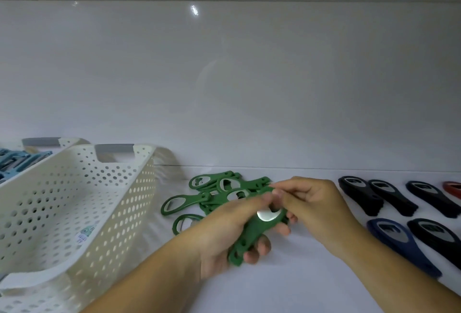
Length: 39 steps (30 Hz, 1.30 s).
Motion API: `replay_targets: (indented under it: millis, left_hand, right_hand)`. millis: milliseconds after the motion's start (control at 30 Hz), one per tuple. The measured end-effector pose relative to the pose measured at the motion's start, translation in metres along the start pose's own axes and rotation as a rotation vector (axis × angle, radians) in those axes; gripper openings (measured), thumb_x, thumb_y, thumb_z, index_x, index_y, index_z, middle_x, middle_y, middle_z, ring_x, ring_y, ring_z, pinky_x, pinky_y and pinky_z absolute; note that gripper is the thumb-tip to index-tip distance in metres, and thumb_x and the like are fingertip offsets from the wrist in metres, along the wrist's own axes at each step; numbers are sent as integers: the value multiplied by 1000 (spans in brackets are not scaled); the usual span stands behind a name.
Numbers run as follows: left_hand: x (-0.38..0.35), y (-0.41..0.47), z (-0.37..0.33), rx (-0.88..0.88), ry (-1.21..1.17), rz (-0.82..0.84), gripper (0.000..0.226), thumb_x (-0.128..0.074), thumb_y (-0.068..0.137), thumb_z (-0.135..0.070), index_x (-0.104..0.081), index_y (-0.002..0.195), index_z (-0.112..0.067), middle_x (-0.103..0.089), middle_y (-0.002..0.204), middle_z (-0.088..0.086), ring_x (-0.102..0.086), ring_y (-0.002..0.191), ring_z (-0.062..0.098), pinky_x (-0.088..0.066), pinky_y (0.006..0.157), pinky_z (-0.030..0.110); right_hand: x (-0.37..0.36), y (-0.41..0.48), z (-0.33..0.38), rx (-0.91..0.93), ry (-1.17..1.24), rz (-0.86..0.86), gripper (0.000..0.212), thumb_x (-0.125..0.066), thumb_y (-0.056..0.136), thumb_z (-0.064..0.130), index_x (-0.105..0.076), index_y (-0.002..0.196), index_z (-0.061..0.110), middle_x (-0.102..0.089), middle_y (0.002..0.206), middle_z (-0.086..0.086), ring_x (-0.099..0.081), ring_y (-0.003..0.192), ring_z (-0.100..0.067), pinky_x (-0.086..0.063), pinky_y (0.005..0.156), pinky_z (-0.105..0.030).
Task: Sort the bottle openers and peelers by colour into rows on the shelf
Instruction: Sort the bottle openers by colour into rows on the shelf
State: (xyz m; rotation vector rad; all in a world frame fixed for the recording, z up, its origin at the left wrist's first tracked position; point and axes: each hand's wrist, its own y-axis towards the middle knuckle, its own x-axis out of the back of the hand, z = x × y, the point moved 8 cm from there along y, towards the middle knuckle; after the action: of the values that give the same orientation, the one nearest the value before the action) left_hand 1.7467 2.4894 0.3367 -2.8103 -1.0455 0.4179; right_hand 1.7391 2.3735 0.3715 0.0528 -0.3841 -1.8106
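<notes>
Both hands hold green bottle openers [254, 231] a little above the white shelf [287, 282]. My left hand [224, 233] wraps around the handles from below. My right hand [306, 203] pinches the top end with fingertips. Behind them lies a loose pile of green bottle openers [214, 191] on the shelf. To the right, dark navy and black bottle openers [389, 196] lie in rows, and the tip of a red opener [452, 188] shows at the right edge.
A white perforated basket [82, 203] stands at the left, close to the green pile. Behind it a second basket [41, 142] holds light blue tools [15, 163]. A glossy white wall [224, 76] closes the back.
</notes>
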Motion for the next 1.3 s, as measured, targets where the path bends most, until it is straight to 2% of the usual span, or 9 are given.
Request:
replay_targets:
  millis: [167,267,333,467,700,833,1000,1133,1300]
  left_hand:
    - [2,4,0,-47,-147,23,20,-53,86,0,-63,100,-9,-64,79,9,-38,43,11,-24,34,13]
    - [11,8,-1,-69,-291,-66,44,-42,84,8,-60,117,-15,-64,77,10,-38,43,13,-24,34,13]
    - [18,8,-1,-91,-362,-136,51,-39,83,10,-57,120,-19,-63,79,12,-40,44,15,-26,34,15]
    - [26,8,2,-98,-469,-220,46,-37,89,3,-54,121,-26,-60,81,16,-44,47,19,-31,35,19]
    - [27,7,-3,-154,-546,-265,21,-56,90,-26,-54,110,-20,-52,72,8,-38,45,16,-26,34,18]
    - [38,7,-2,-195,-546,-373,26,-53,95,-27,-53,118,-14,-53,72,10,-51,49,20,-43,40,23]
    - [38,2,-3,-209,-613,-417,23,-48,99,-24,-58,116,-13,-62,86,19,-69,62,30,-60,55,35]
    - [39,2,-2,-219,-659,-434,26,-47,100,-24,-56,121,-12,-64,107,24,-72,81,33,-60,69,38]
    - [38,7,-3,-260,-578,-359,38,-44,99,-34,-49,128,-10,-66,111,23,-69,93,32,-58,80,39]
  right_hand:
    - [12,3,0,-12,0,-81,14,-69,83,6,-72,79,19,-70,63,2,-65,58,-9,-52,55,-19]
    - [31,10,-8,14,-418,-190,19,-71,82,19,-67,72,35,-70,79,10,-65,77,-9,-51,69,-24]
    - [28,13,-18,-50,-677,-109,6,-71,80,36,-65,80,37,-59,89,17,-58,84,-7,-44,69,-20]
    - [13,16,-40,-162,-872,19,36,-71,71,56,-63,98,33,-51,94,17,-51,83,-4,-37,64,-20]
    - [30,18,-31,-115,-843,-128,4,-69,78,23,-73,78,24,-65,72,17,-62,72,-4,-50,66,-21]
    - [44,20,-28,-93,-739,-201,9,-73,79,23,-68,73,28,-64,73,18,-60,70,2,-47,63,-15]
    - [55,18,-12,-25,-747,-318,11,-65,83,12,-68,83,23,-60,66,19,-59,67,-10,-44,62,-21]
    - [49,13,-16,-137,-334,-307,16,-68,82,4,-65,73,17,-68,67,2,-66,59,-19,-56,63,-31]
    - [-10,-8,-8,-196,37,-43,10,-67,81,-3,-68,76,6,-68,62,-4,-63,49,-13,-52,50,-19]
